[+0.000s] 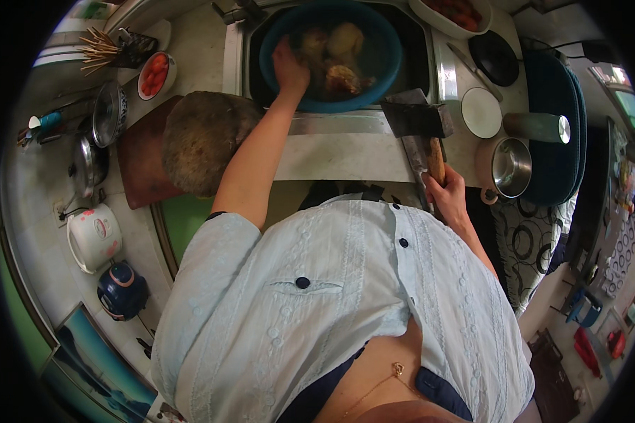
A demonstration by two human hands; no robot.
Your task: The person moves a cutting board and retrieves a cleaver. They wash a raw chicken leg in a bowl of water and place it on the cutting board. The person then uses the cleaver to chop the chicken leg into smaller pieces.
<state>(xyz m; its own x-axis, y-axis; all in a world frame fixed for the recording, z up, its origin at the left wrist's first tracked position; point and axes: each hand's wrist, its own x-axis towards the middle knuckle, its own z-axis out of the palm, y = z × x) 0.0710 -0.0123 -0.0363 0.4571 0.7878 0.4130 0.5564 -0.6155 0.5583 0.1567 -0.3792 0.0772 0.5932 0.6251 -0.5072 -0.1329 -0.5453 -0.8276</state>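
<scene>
My left hand [289,69] reaches into a blue basin [386,44] that sits in the sink, its fingers on a pale yellowish lump, one of several pieces of food [342,60] in water. Whether it grips the piece I cannot tell. My right hand [446,192] is closed around the wooden handle of a heavy cleaver [418,118], whose dark blade rests on the counter edge in front of the sink. A round, worn wooden chopping block [201,141] lies on a dark board at the left of the sink.
At the left stand a white rice cooker [93,236], a blue kettle [122,289], metal lids, chopsticks in a holder and a bowl of red pieces [155,74]. At the right are a steel pot [511,166], a white lid [481,113], a dark pan and a steel cup [538,127].
</scene>
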